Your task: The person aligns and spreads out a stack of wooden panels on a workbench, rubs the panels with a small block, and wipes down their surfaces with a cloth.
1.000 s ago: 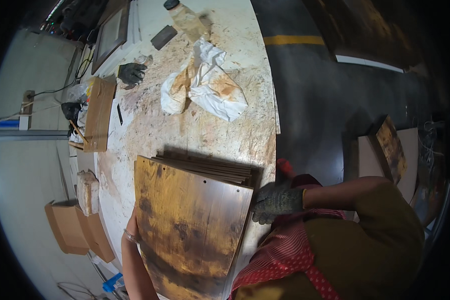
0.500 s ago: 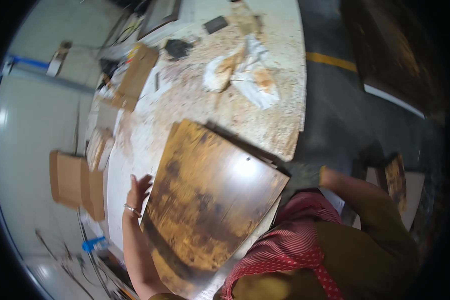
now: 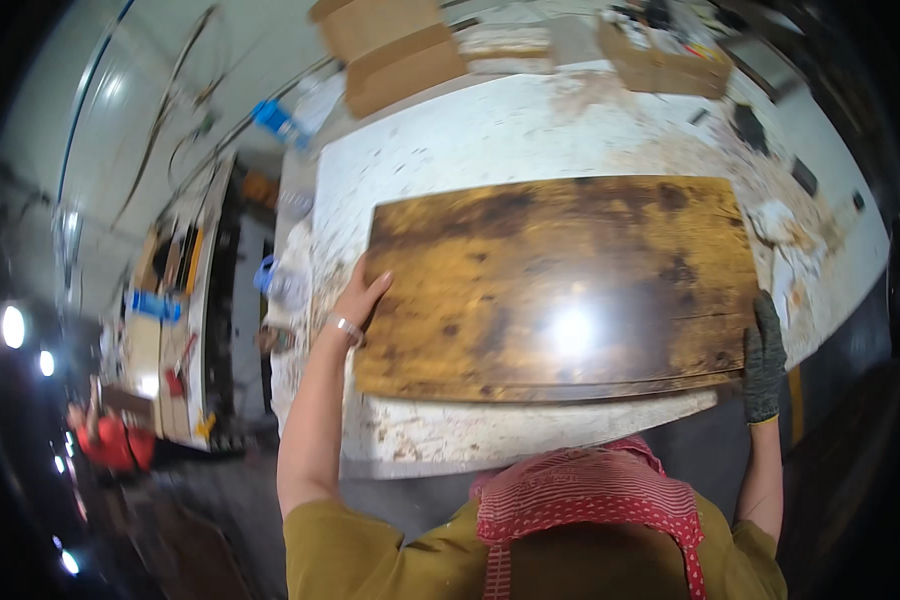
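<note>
Wide brown wood-grain panels lie stacked crosswise on the white worktable in front of me, with a bright glare on the glossy top one. My bare left hand, with a bracelet at the wrist, grips the left edge; its thumb rests on the top face and the other fingers are mostly hidden. My right hand, in a dark grey glove, holds the right edge with its fingers along the side. At the near edge a second panel's rim shows just under the top one.
The stained white worktable has an open cardboard box and a carton of supplies along its far side. Crumpled stained cloths lie right of the panels. Farther left are a second bench and a person in red.
My view has swung left, and the panels now lie crosswise before me instead of at a slant. My left hand has closed on the left edge; my gloved right hand has come to the right edge.
</note>
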`<state>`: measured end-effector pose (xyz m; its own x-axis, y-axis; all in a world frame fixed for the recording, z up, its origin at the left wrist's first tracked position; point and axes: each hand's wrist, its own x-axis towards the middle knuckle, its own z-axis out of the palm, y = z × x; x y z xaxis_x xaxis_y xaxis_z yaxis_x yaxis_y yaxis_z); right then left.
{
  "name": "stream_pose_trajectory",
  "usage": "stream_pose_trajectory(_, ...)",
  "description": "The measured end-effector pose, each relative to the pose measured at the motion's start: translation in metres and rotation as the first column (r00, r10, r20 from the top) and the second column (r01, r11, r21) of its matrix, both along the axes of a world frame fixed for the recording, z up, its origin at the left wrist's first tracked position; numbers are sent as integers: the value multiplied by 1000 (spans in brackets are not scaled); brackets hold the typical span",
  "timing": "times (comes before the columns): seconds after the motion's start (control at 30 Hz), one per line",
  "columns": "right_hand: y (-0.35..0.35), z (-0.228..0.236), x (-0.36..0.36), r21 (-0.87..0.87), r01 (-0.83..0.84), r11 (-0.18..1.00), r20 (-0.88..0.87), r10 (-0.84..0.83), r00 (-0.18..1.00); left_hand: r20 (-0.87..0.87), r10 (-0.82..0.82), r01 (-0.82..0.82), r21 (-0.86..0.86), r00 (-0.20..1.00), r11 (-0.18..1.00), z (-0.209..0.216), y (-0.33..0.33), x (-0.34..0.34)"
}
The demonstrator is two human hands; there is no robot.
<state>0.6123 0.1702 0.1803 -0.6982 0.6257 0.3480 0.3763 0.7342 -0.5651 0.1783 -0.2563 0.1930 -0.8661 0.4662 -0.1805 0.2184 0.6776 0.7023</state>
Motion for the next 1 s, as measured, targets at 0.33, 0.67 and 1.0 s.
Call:
stream_pose_trajectory(0.33, 89, -52, 10, -865, -199, 461, -319, -199, 927, 773, -155, -363, 452, 615, 815, -21, -53, 43)
stream_pose_trajectory(0.67, 67, 3, -18, -961, -122, 248, -153, -110, 982, 855, -88, -528, 393, 511, 753, -29, -53, 93)
stream_pose_trajectory(1.0, 66, 23, -36, -978, -80, 193, -71, 54, 996, 876, 81, -781, 379, 476, 497, -1, -79, 193)
